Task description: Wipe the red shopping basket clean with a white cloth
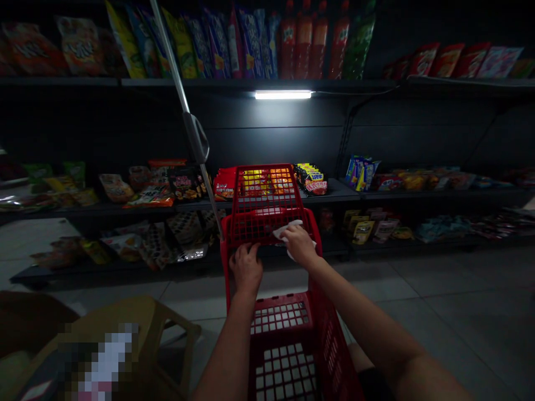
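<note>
A red plastic shopping cart point(311, 314) with grid walls stands in front of me, its hinged grid panel point(267, 195) raised at the far end. My left hand point(246, 270) has its fingers bent over the cart's edge just below that panel, on the left. In my right hand point(298, 245) is a crumpled white cloth point(288, 227), pressed against the lower right part of the panel. Part of the cloth sticks out past the fingers; the rest is hidden under the palm.
Dark shelves point(330, 196) with snack packets run across behind the cart; bottles point(304, 42) stand on top. A lit tube lamp point(283, 94) hangs below the upper shelf. A metal pole point(173, 64) leans at the cart's left. A tan plastic stool point(137, 317) is at lower left.
</note>
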{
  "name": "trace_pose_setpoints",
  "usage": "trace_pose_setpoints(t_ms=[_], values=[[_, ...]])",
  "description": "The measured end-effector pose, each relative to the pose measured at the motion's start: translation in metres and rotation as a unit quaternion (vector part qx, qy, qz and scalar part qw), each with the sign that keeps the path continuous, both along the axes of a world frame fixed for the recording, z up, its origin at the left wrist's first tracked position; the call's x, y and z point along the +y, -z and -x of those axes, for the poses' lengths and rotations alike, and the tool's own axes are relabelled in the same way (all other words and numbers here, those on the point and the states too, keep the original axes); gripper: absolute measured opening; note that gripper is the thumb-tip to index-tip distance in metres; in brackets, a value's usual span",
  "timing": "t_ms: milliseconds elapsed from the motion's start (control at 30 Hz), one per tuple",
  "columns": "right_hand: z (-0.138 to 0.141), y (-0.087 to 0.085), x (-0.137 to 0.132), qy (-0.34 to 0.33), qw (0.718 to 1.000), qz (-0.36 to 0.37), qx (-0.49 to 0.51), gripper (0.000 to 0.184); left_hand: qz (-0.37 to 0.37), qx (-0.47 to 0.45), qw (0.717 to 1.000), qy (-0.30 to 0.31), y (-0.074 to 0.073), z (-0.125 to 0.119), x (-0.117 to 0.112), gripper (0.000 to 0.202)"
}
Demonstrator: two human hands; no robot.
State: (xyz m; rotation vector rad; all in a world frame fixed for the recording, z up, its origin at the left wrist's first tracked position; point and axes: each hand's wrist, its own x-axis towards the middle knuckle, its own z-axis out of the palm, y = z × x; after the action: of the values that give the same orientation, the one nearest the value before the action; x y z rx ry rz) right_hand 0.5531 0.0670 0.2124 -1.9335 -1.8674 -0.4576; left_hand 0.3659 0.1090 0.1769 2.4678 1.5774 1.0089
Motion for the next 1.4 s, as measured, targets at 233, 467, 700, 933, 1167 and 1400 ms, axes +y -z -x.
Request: trace_pose_setpoints(t_ms=[233, 467, 700, 933, 1167, 1400], values=[[0.029, 0.009, 0.01, -0.098, 0.995, 0.025, -0.013, 0.037, -0.024, -0.09, 0.995, 0.036, 0.007, 0.009, 0.01, 0.056], [0.024, 0.004, 0.0, -0.05, 0.993, -0.031, 0.099, 0.034, -0.16, -0.356, 0.918, 0.07, 0.002, 0.015, 0.024, 0.053], [0.106, 0.006, 0.047, -0.195, 0.98, 0.032, -0.038, 0.022, -0.081, -0.464, 0.88, 0.057, 0.008, 0.014, 0.027, 0.051], [0.111, 0.015, 0.044, -0.137, 0.986, 0.037, -0.085, 0.024, -0.064, -0.483, 0.87, 0.079, 0.008, 0.01, 0.03, 0.046], [0.102, 0.019, 0.033, -0.144, 0.986, 0.039, -0.079, 0.029, -0.067, -0.483, 0.869, 0.089, 0.009, 0.015, 0.032, 0.044], [0.112, -0.002, 0.045, -0.096, 0.989, 0.106, -0.044, 0.024, -0.068, -0.436, 0.891, 0.103, 0.014, 0.011, 0.037, 0.045]])
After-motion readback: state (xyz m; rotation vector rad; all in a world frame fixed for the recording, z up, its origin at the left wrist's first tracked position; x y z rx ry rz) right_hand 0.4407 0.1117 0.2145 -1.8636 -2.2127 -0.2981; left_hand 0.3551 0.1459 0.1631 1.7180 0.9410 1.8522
